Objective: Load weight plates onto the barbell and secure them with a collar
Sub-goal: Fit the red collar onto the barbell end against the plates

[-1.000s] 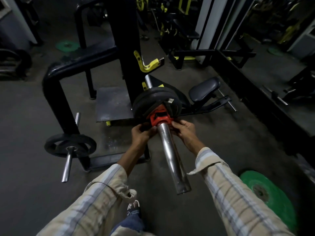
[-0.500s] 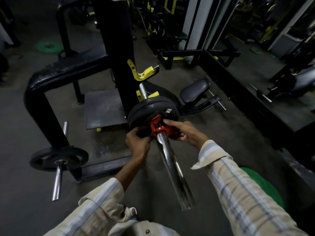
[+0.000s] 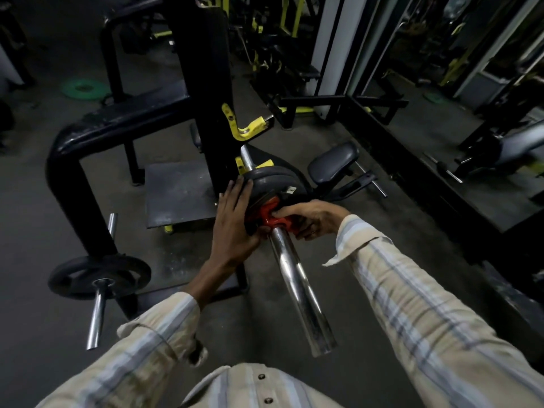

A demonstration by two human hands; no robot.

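The red collar (image 3: 272, 215) sits on the steel bar (image 3: 297, 284), tight against the black plates (image 3: 272, 179). It looks stiff; grip its lever. The right hand (image 3: 309, 217) pinches it; the left hand (image 3: 232, 219) presses flat against the heavy plates.

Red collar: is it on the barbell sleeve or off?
On. The red collar wraps the barbell sleeve against the black plates, right hand gripping it. Whether it is locked: cannot tell.
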